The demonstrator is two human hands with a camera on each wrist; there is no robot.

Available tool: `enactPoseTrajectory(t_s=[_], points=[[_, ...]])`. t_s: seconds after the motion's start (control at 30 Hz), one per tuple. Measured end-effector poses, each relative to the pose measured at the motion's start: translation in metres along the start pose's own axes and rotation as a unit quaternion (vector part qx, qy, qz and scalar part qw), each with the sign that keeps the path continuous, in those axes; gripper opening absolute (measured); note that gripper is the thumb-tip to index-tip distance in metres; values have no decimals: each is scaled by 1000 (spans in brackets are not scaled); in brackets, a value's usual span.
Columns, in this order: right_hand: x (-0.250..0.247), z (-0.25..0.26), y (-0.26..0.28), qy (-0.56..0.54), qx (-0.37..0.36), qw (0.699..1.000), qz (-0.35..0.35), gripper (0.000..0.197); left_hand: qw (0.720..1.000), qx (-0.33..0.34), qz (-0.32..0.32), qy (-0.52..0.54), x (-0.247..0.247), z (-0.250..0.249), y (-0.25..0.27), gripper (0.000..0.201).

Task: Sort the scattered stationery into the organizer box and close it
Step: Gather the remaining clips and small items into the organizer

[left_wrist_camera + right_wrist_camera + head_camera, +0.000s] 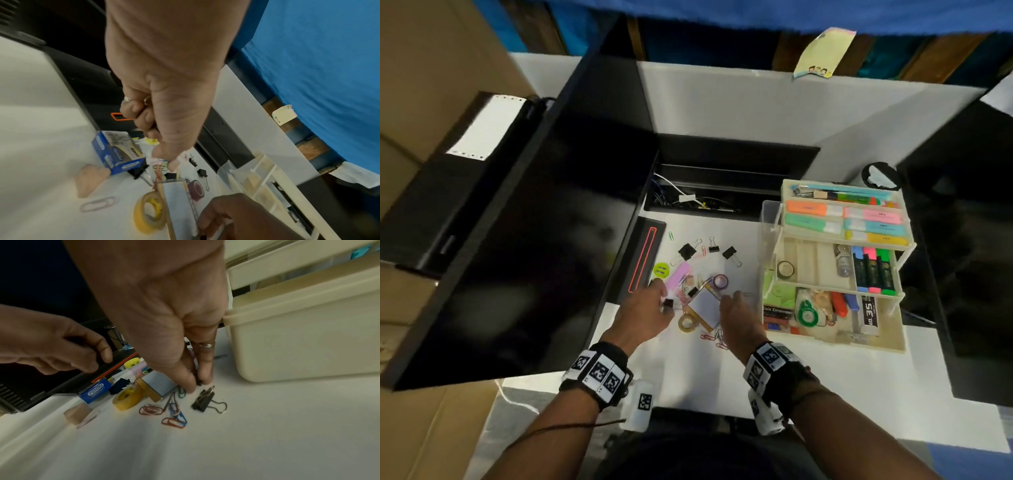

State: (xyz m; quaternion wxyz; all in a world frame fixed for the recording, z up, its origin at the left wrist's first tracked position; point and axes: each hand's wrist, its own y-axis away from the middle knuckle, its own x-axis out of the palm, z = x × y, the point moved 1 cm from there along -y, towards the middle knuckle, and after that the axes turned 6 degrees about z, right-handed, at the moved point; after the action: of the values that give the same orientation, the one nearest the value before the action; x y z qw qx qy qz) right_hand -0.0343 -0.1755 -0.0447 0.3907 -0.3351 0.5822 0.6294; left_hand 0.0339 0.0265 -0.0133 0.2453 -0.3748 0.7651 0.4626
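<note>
On a white desk [808, 370], a cream organizer box [839, 260] is standing open at the right, its three tiers stepping back; highlighters are filling the far tiers, and markers [873, 270], a correction roller [807, 312] and a staple box are lying in the nearer ones. Loose stationery is lying left of the box: three black binder clips [687, 251] at the far side, a green disc [661, 270], a pink eraser [677, 277], a purple tape ring [720, 281], a notepad [704, 305] in the middle, a yellow tape roll [127, 398] just near of it, and coloured paper clips [172, 417] nearest. The right hand [164, 308] is reaching down between the notepad and the box, thumb and fingertips pinching a small dark item against the desk; what it is cannot be told. Another binder clip [203, 400] is lying just beside those fingertips. The left hand [164, 91] is hovering over the left part of the pile, fingers curled and thumb tip meeting a fingertip just above some paper clips; whether it is gripping anything cannot be told. A blue clip box [118, 151] is sitting under it, beside a black device [643, 257] with a red outline, which is crowding the pile's left edge.
</note>
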Motion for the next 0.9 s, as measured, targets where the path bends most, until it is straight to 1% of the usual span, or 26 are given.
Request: enactPoseTrajectory(t_s=[0.03,0.13,0.23,0.3,0.4,0.53,0.63,0.77,0.8,0.83,0.9], points=[[-3,0,-1,-22,8,1000,-1,31,1000,-5,-15,-11,1,7,-1,25],[0,-2,-5,10,-8,1000,5,30,999,-10,-40,-10,1,16,-2,36],[1,-6,-8,-1,-18,1000,1,46,998,-26,-52,-13,-3,17,-5,40],[0,-9,-6,-20,-28,999,-13,50,998,-35,-56,-14,-4,20,-9,38],[-14,-11,-1,-85,-43,994,-45,46,998,-35,-51,-23,-4,24,-13,36],[-29,-20,11,-188,-51,975,-107,47,998,-29,-47,-36,-4,28,-17,42],[-33,-29,20,-232,-60,963,-121,38,998,-32,-31,-41,-2,28,-22,41],[-39,-41,31,-278,-68,947,-143,32,998,-26,-20,-62,1,23,-26,51],[-39,-43,34,-288,-73,943,-148,30,997,-25,-19,-72,1,22,-26,50],[-40,-46,38,-295,-78,940,-152,29,996,-30,-20,-77,2,22,-27,44],[-41,-51,46,-306,-87,934,-161,25,996,-50,-31,-63,2,21,-29,28]])
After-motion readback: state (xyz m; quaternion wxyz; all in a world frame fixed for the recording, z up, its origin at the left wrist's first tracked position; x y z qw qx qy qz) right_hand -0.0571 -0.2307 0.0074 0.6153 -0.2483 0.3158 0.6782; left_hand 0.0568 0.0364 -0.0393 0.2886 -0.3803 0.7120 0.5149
